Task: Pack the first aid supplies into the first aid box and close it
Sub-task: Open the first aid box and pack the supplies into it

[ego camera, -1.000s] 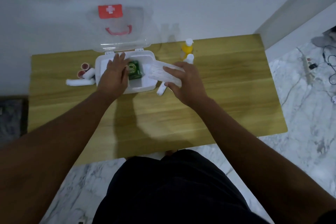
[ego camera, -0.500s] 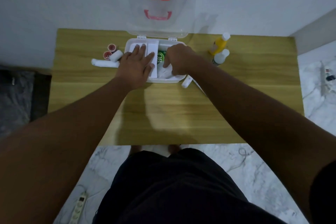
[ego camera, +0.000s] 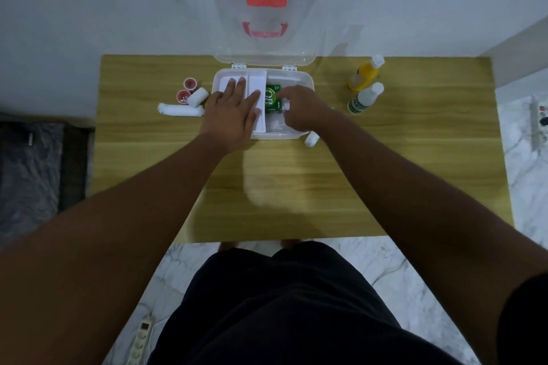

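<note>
The left hand (ego camera: 234, 115) lies flat with its fingers spread, palm down on a white flat packet (ego camera: 257, 104) that fills the left part of the open first aid box (ego camera: 302, 80); the packet's right edge shows just past the thumb, and its near end reaches almost to the box's front wall. Just right of that hand, the right hand (ego camera: 299, 109) is curled inside the right part of the box, its fingertips drawn together against the side of a green carton (ego camera: 272, 98) that stands between the two hands; whether it actually grips the carton cannot be told. The clear lid (ego camera: 267, 47) stands up beyond both hands, leaning on the wall, with a red cross label and a red handle showing through it. Left of the left hand, outside the box wall, lie a long gauze roll (ego camera: 180, 109), a shorter roll (ego camera: 198, 96) and two red-capped pieces (ego camera: 186, 89), all close to the box. Just near of the right wrist a small white roll (ego camera: 311, 138) sits against the box's front corner. Farther right of the right hand, well apart from the box, stand a yellow bottle (ego camera: 365, 74) and a white bottle (ego camera: 365, 98). Toward the person, the wooden table (ego camera: 296, 187) is bare from the box's front wall to its near edge.
</note>
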